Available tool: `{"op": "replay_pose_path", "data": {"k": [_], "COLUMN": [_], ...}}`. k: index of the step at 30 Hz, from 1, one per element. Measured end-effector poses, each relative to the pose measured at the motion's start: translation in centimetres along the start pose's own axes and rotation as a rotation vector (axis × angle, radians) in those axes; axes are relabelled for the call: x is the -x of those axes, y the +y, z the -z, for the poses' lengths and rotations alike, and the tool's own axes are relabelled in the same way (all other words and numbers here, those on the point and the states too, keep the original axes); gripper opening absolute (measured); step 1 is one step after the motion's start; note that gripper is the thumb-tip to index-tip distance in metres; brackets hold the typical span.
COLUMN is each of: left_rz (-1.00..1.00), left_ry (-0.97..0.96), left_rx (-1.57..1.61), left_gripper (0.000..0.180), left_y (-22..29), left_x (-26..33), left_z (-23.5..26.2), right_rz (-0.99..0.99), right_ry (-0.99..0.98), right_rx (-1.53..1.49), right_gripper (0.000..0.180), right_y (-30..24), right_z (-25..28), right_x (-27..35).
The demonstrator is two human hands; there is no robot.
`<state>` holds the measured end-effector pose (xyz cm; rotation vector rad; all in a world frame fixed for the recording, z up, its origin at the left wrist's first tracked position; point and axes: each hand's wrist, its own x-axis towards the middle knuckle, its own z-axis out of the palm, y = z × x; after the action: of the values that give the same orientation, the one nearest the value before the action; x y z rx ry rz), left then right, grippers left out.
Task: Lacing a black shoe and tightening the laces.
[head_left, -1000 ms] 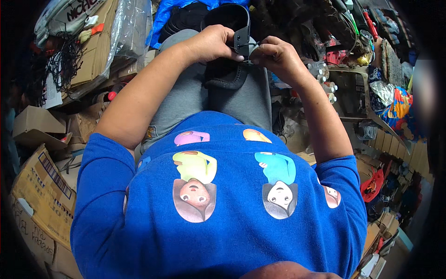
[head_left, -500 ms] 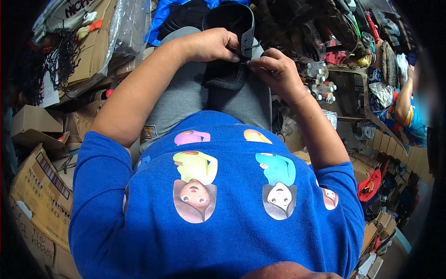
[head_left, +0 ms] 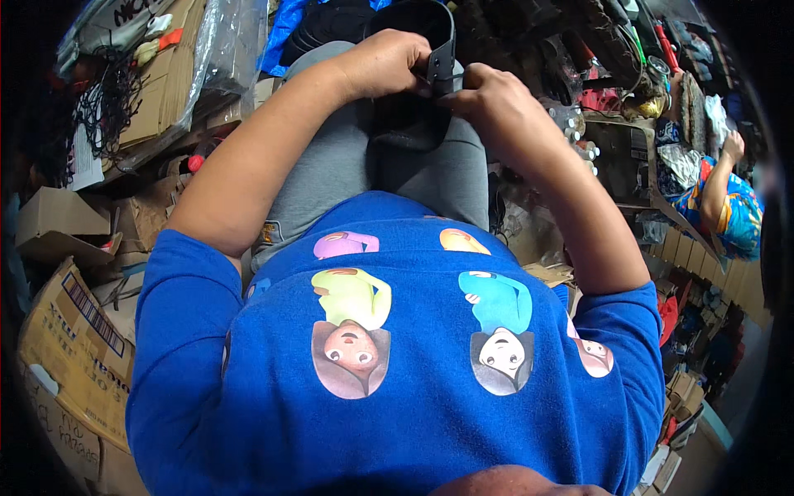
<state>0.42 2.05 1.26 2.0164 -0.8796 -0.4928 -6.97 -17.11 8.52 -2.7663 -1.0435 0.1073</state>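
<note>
Left hand (head_left: 395,64) grasps black strap (head_left: 444,59), presumably steadying its holed end above the lap (head_left: 321,145). Right hand (head_left: 496,93) adjoins that end; cannot tell its grip.

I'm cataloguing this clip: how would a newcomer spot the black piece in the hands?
Find the blue shirt, then the gray trousers above it. Over these, the black piece sits between left hand and right hand; its curved band with small round marks sets it apart from the black pile beyond.
</note>
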Motion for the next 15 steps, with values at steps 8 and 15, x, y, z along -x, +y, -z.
{"op": "replay_pose_path", "data": {"k": [8, 15], "left_rz": [-0.078, 0.153], "left_ry": [0.492, 0.153], "left_rx": [-0.235, -0.067], "left_gripper": [0.041, 0.03], "left_y": [0.9, 4.0], "left_x": [2.1, 11.3], "left_z": [-1.5, 0.4], "right_rz": [-0.275, -0.161], "right_ry": [0.12, 0.028], "right_rx": [-0.431, -1.585], "right_gripper": [0.022, 0.025], "right_y": [1.1, 5.4], "right_z": [-3.6, -3.0], "right_x": [0.0, 5.0]}}
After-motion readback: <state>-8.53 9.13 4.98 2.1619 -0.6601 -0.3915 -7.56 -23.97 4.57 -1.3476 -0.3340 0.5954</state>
